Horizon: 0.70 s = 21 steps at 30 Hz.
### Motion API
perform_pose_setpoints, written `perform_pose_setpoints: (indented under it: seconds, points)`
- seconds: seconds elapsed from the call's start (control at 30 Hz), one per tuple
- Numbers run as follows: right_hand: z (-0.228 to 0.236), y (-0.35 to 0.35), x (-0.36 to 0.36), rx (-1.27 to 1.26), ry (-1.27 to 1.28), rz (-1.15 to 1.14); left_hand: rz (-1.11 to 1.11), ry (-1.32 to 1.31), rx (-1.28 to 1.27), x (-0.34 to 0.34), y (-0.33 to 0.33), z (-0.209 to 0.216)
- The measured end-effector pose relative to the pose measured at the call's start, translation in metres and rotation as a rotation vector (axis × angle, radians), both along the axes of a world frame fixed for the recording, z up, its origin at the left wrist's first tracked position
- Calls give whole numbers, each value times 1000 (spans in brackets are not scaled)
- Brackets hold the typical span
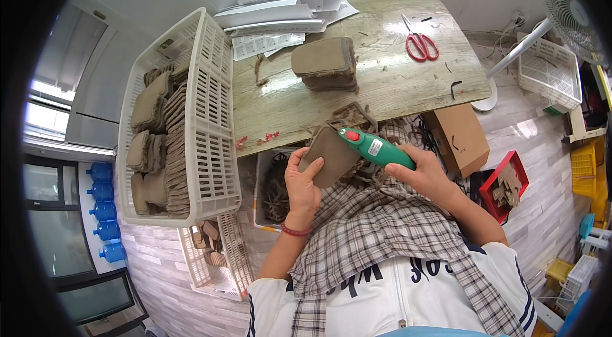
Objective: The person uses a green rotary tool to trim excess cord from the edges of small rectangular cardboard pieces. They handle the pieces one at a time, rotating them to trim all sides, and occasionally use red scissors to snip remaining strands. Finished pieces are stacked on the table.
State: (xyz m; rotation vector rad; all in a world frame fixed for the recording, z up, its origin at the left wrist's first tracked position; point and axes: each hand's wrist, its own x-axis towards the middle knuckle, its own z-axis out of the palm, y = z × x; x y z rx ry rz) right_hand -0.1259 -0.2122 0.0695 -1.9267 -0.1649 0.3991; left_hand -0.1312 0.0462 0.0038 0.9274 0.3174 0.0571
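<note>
My left hand (303,179) is closed on a flat brown fabric pad (333,161) with rounded corners, thumb on top and fingers beneath. In my right hand (419,171) is a green handheld power tool (377,149) with a red button. The tool's thin dark tip points left and lies at the pad's upper edge; I cannot tell whether it touches. Brown trimmed strips (357,115) hang behind the pad at the table's near edge. A stack of similar pads (322,59) sits on the table in front of my hands.
Left of the table stands a white plastic crate (213,114) filled with brown pads. Papers (287,12) and red-handled scissors (421,47) lie on the table (395,91). A cardboard box (460,139), a red tray (519,168) and a white fan (570,12) are on the right.
</note>
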Motion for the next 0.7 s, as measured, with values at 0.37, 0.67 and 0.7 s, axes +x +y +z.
perform_pose_setpoints:
  seconds: [0.37,0.67,0.7]
  points:
    - [-32,-9,17,76,27,-88,-156,143,415,82,86,0]
    - [-42,-39,6,7,-15,-249,113,-363,1695,178,98,-14]
    - [-42,-39,6,-20,-10,-267,51,-459,1689,189,85,-3]
